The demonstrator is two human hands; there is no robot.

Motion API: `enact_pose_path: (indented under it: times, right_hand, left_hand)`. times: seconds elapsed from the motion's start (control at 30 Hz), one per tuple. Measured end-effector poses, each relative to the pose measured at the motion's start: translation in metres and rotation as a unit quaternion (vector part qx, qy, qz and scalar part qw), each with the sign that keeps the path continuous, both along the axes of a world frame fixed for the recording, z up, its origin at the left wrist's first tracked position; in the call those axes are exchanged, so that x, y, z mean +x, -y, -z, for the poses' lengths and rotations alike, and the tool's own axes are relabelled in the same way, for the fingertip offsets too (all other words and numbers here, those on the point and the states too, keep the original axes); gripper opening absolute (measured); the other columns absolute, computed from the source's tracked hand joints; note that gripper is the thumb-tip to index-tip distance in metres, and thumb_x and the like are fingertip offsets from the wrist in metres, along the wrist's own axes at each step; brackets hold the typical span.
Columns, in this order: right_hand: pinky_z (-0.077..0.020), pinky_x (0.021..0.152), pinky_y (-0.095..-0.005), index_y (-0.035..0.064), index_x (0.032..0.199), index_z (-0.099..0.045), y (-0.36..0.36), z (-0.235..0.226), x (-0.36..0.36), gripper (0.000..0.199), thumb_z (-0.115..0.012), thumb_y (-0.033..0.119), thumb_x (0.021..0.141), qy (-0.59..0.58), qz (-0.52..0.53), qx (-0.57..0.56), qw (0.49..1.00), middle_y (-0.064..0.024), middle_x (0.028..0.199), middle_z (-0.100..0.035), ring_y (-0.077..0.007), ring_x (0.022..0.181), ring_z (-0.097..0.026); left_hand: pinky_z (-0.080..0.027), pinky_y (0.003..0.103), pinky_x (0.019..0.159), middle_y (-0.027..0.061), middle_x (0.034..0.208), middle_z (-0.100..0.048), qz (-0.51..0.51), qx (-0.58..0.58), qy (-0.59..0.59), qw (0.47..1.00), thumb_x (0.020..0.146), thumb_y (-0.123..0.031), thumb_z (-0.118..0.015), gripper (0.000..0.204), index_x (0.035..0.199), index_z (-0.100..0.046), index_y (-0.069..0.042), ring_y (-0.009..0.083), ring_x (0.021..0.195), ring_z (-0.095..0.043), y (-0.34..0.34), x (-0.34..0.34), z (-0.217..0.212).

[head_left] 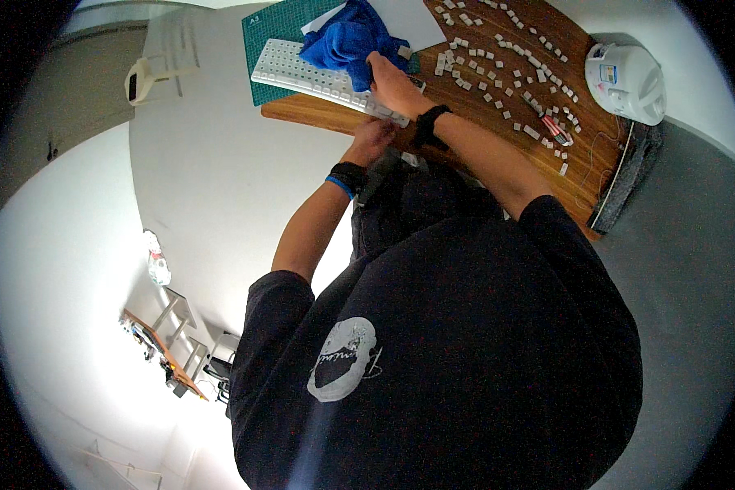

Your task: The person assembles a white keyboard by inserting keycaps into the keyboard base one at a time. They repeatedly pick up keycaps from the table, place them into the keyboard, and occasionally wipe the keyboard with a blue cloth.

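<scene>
A white keyboard with its keycaps off lies slantwise at the table's near edge, partly over a green cutting mat. My right hand is closed on a crumpled blue cloth, which covers part of the keyboard's far side. Just below, at the near right end of the keyboard, my left hand grips its edge; some of those fingers are hidden. Beside the cloth a small pale keycap shows near my right fingers.
Many loose white keycaps are spread over the wooden table on the right. Among them lies a red-and-white tool. A white lidded bin stands at the far right. White paper lies behind the cloth.
</scene>
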State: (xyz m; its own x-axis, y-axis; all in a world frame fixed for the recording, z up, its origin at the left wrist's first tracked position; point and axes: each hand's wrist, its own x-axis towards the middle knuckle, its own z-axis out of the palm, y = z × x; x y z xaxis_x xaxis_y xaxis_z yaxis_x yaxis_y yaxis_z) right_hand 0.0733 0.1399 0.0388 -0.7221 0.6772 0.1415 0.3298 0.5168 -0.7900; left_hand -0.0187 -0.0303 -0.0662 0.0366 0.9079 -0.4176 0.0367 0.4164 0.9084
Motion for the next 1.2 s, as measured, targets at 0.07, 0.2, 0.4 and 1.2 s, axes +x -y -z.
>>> enact_pose_path:
  times: [0.07, 0.2, 0.4, 1.2]
  right_hand:
    - [-0.0520, 0.076, -0.0523, 0.0009, 0.117, -0.041, 0.000, -0.002, -0.005, 0.033, -0.058, 0.000, 0.089, -0.009, 0.010, 0.007, 1.000, -0.0283, 0.108, -0.055, -0.0466, 0.091, -0.062]
    - [-0.0511, 0.083, -0.0514, -0.0012, 0.119, -0.040, 0.001, -0.027, -0.001, 0.032, -0.057, 0.006, 0.093, 0.147, 0.021, -0.151, 0.977, -0.0335, 0.119, -0.054, -0.0454, 0.104, -0.061]
    - [-0.0481, 0.104, -0.0462, -0.0016, 0.148, -0.028, -0.009, -0.022, 0.016, 0.062, -0.059, 0.012, 0.096, -0.066, -0.109, -0.189, 0.974, -0.0294, 0.134, -0.055, -0.0398, 0.126, -0.055]
    - [-0.0455, 0.105, -0.0493, 0.0053, 0.140, -0.045, 0.005, 0.016, 0.201, 0.045, -0.054, 0.025, 0.101, 0.146, 0.000, -0.194, 0.970, -0.0219, 0.136, -0.052, -0.0417, 0.126, -0.051]
  left_hand:
    - [-0.055, 0.034, 0.084, 0.0100, 0.104, -0.065, 0.008, 0.081, -0.009, 0.997, 0.096, -0.002, -0.056, 0.018, 0.114, -0.059, -0.002, 0.0228, 0.095, -0.064, -0.001, 0.000, 0.005]
    - [-0.055, 0.035, 0.083, 0.0112, 0.116, -0.067, 0.195, 0.030, -0.250, 0.948, 0.095, -0.002, -0.057, 0.028, 0.123, -0.060, -0.001, 0.0233, 0.098, -0.065, -0.008, 0.004, -0.003]
    - [-0.054, 0.035, 0.093, 0.0120, 0.127, -0.064, 0.185, 0.138, -0.158, 0.960, 0.096, -0.009, -0.059, 0.031, 0.126, -0.059, -0.001, 0.0266, 0.108, -0.065, -0.022, 0.016, -0.051]
    - [-0.057, 0.039, 0.074, 0.0179, 0.119, -0.065, -0.409, -0.322, 0.346, 0.781, 0.098, -0.048, -0.058, 0.054, 0.129, -0.045, -0.005, 0.0388, 0.103, -0.066, -0.107, -0.094, -0.049]
